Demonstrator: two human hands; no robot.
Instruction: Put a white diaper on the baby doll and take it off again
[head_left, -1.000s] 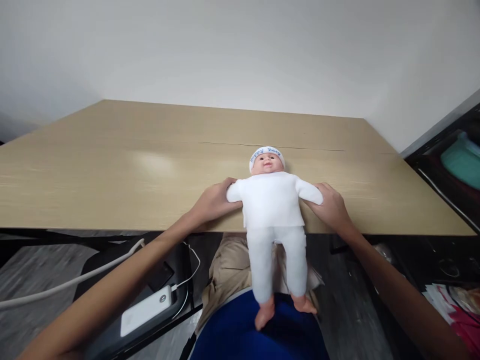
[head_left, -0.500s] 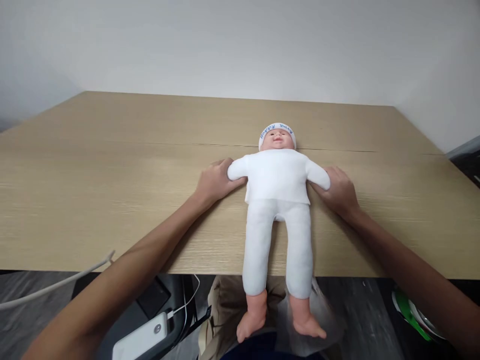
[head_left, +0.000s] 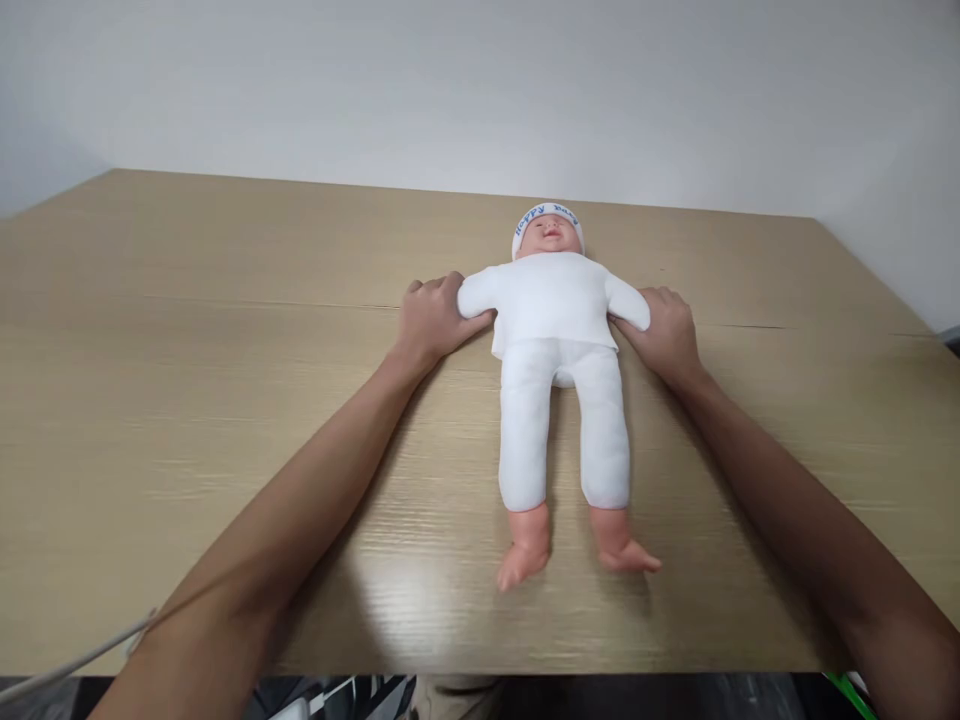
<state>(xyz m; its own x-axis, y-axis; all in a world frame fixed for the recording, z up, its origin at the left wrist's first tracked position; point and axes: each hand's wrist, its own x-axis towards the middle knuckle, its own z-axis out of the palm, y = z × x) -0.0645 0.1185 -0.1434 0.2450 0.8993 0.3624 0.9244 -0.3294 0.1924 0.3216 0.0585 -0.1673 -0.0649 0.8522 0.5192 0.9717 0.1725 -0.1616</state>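
Observation:
A baby doll (head_left: 559,305) in a white top and trousers lies face up on the wooden table, its head toward the wall and bare feet toward me. Its white headband carries blue "Happy Baby" lettering. My left hand (head_left: 435,318) is closed on the doll's arm at the left side, thumb reaching under it toward the body. On the other side, my right hand (head_left: 666,330) is closed around the doll's other arm. Both of the doll's arms are spread outward, and its hands are hidden in my grip.
The wooden table (head_left: 187,420) has a thin seam across it and ends at a white wall (head_left: 450,90). A pale cable (head_left: 82,660) runs past my left forearm at the near edge. Dark items and a bit of green show below that edge.
Both hands have slid the doll away from me, toward the wall. Its feet, which hung past the near edge, now lie over the tabletop. The view has tilted up.

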